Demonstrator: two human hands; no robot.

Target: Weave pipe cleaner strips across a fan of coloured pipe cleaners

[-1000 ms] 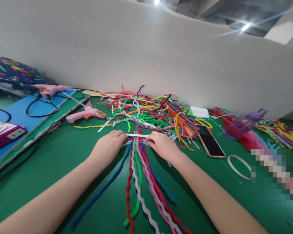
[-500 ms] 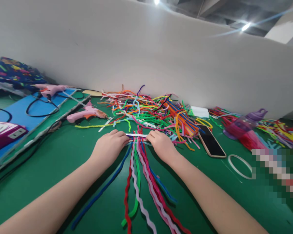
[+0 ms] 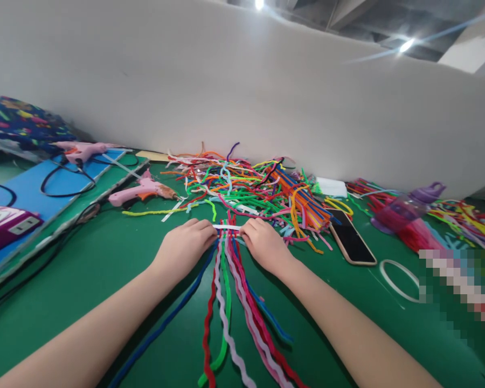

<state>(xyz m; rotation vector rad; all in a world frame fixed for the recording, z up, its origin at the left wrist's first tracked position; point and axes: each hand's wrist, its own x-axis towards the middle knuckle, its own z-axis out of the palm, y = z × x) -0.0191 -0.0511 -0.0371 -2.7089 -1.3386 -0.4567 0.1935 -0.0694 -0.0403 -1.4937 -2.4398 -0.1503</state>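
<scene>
My left hand (image 3: pixel 184 245) and my right hand (image 3: pixel 263 243) rest on the green table (image 3: pixel 89 264), fingers curled and pinching the two ends of a short white strip (image 3: pixel 227 227). Under that strip several pipe cleaners (image 3: pixel 226 291) in blue, red, green, white and pink run side by side towards me. Just beyond the hands lies a big loose heap of coloured pipe cleaners (image 3: pixel 250 186).
A pink glue gun (image 3: pixel 139 190) lies left of the heap, a second one (image 3: pixel 81 151) on a blue board (image 3: pixel 28 188). A phone (image 3: pixel 351 235), a white ring (image 3: pixel 398 272) and a purple bottle (image 3: pixel 406 210) lie to the right. A white wall closes the back.
Both hands have drawn closer together along the white strip, squeezing the row of pipe cleaners into a narrower bundle. The loose ends near me shifted slightly.
</scene>
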